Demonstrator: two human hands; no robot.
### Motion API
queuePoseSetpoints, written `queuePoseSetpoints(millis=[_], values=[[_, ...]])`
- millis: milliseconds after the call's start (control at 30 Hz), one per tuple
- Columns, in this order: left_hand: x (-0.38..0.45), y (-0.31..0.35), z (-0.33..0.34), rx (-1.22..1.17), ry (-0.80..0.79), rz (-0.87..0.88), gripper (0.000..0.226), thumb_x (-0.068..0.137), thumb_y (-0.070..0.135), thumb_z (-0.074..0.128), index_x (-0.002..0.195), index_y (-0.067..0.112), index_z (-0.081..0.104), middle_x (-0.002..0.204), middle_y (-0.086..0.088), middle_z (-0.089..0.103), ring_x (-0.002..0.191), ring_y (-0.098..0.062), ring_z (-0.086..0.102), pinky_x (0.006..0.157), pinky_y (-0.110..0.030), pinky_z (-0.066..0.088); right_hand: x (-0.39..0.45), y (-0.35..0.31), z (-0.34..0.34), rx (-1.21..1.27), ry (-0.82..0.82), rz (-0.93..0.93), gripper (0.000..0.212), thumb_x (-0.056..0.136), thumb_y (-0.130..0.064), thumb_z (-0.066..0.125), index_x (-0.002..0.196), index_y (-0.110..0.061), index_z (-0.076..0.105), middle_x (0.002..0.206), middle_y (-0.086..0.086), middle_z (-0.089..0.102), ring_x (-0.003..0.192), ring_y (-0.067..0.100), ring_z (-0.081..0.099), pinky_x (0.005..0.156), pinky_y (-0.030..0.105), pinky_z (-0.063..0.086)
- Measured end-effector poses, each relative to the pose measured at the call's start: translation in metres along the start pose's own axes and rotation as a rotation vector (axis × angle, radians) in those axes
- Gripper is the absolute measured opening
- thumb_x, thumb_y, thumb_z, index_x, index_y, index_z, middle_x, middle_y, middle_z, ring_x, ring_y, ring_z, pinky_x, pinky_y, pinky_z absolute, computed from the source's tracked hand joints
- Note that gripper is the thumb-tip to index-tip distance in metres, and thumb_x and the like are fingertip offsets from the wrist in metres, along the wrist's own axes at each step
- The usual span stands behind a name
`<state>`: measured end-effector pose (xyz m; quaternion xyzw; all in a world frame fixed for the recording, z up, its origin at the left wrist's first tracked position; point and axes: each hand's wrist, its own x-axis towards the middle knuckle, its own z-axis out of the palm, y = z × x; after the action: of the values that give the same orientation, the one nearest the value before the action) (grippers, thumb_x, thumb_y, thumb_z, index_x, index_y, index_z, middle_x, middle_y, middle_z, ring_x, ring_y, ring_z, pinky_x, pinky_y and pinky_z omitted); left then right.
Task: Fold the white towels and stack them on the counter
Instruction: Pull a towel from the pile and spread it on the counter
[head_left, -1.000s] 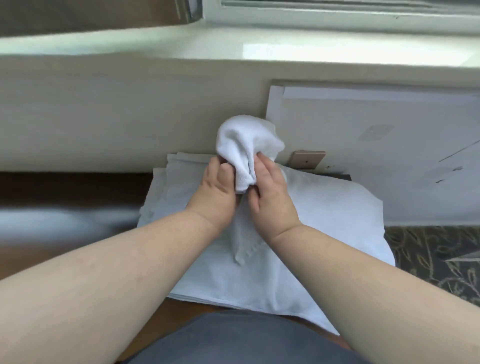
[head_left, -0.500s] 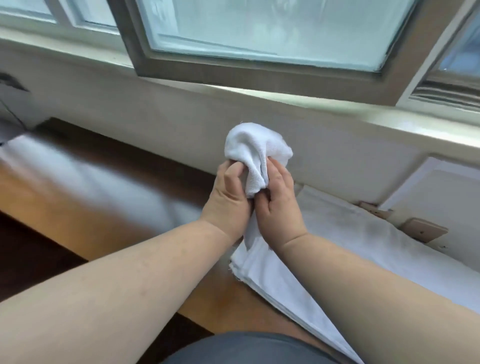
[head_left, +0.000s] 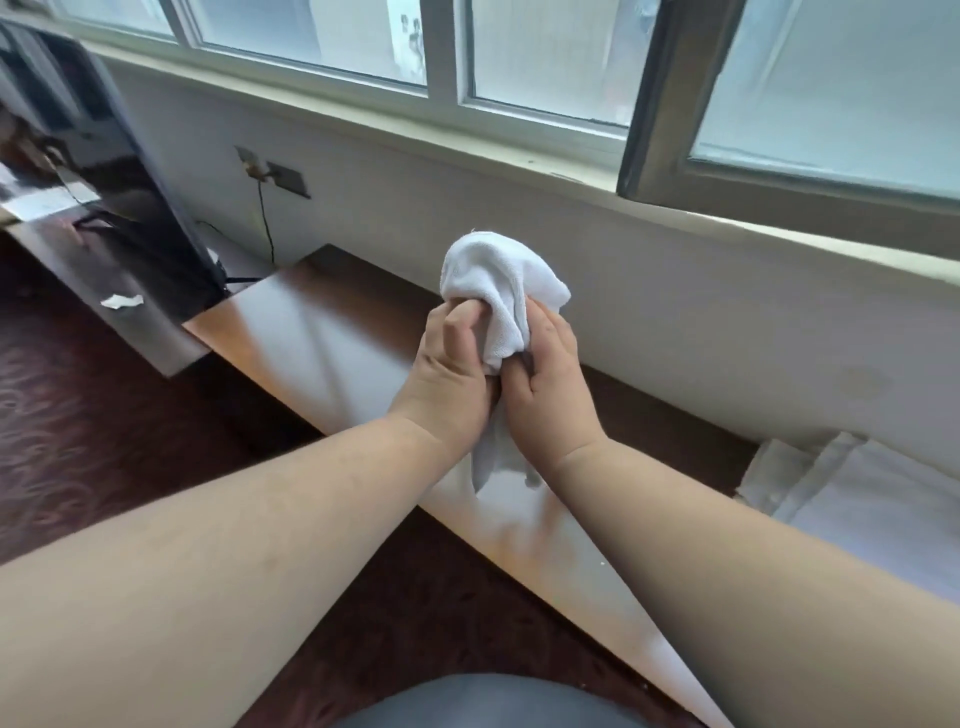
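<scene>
Overhead, the window (head_left: 545, 57) and its pale sill run the whole width of the view, with the wall below meeting the long wooden desk (head_left: 332, 343), whose glossy top is bare under the hands and catches the daylight. At the far right of that desk lies a flat heap of white towels (head_left: 852, 499), layered and spread, apparently the supply waiting to be folded or the stack itself; which one cannot be told. To the left a dark screen (head_left: 130, 208) leans on its stand, a cable (head_left: 265, 218) dropping from a wall socket (head_left: 285, 176) behind it, and a scrap of white paper (head_left: 122, 300) lies near its foot; none of it blocks the bare stretch of desk.

Both forearms reach forward and meet in mid-air above the desk. The left hand (head_left: 452, 374) and the right hand (head_left: 550, 379) each grip the bunched white towel (head_left: 498, 291), fingers curled into the cloth, its bulk puffing up above the knuckles and a corner hanging below the wrists. Held raised and crumpled like this, the towel probably still needs shaking out and its edges found before any fold begins.
</scene>
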<state>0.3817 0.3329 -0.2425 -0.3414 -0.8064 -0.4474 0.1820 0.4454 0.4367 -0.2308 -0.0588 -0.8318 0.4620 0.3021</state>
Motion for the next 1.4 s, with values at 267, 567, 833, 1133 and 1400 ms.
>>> queuePoseSetpoints(millis=[267, 567, 833, 1133, 1400], values=[[0.024, -0.094, -0.084, 0.127, 0.011, -0.036, 0.055, 0.085, 0.021, 0.067, 0.120, 0.029, 0.026, 0.132, -0.011, 0.041, 0.110, -0.015, 0.045, 0.088, -0.024, 0.038, 0.043, -0.020, 0.121, 0.075, -0.114, 0.010, 0.053, 0.095, -0.015, 0.048, 0.145, -0.028, 0.043, 0.148, -0.007, 0.042, 0.136, -0.004, 0.027, 0.112, 0.014, 0.023], [0.087, -0.211, -0.094, 0.257, -0.051, -0.130, 0.056, 0.083, 0.022, 0.067, 0.119, 0.026, 0.024, 0.129, -0.015, 0.044, 0.107, -0.024, 0.050, 0.085, -0.033, 0.045, 0.135, 0.024, 0.227, 0.101, -0.231, 0.030, 0.050, 0.096, -0.014, 0.051, 0.145, -0.025, 0.044, 0.148, -0.005, 0.041, 0.137, 0.005, 0.028, 0.115, 0.027, 0.027], [0.138, -0.304, -0.092, 0.252, -0.205, -0.221, 0.069, 0.076, 0.033, 0.072, 0.124, 0.029, 0.023, 0.132, -0.009, 0.040, 0.110, -0.024, 0.048, 0.085, -0.033, 0.045, 0.208, 0.064, 0.282, -0.072, -0.384, 0.027, 0.055, 0.099, -0.020, 0.050, 0.152, -0.023, 0.034, 0.155, -0.004, 0.032, 0.142, 0.009, 0.026, 0.117, 0.031, 0.025], [0.196, -0.422, -0.065, 0.229, -0.684, -0.179, 0.051, 0.084, 0.029, 0.060, 0.127, 0.033, 0.034, 0.128, 0.008, 0.041, 0.112, -0.016, 0.047, 0.082, -0.028, 0.039, 0.225, 0.129, 0.332, -0.412, -0.510, 0.163, 0.067, 0.099, -0.021, 0.048, 0.157, -0.021, 0.016, 0.162, -0.001, 0.017, 0.142, 0.019, 0.028, 0.113, 0.029, 0.030], [0.229, -0.499, -0.022, 0.523, -1.273, -0.014, 0.032, 0.096, 0.026, 0.042, 0.128, 0.026, 0.047, 0.129, 0.000, 0.047, 0.100, -0.020, 0.049, 0.075, -0.030, 0.033, 0.217, 0.165, 0.388, -0.494, -0.558, 0.704, 0.061, 0.095, -0.025, 0.053, 0.151, -0.017, 0.030, 0.160, 0.006, 0.021, 0.146, 0.024, 0.023, 0.115, 0.030, 0.023]])
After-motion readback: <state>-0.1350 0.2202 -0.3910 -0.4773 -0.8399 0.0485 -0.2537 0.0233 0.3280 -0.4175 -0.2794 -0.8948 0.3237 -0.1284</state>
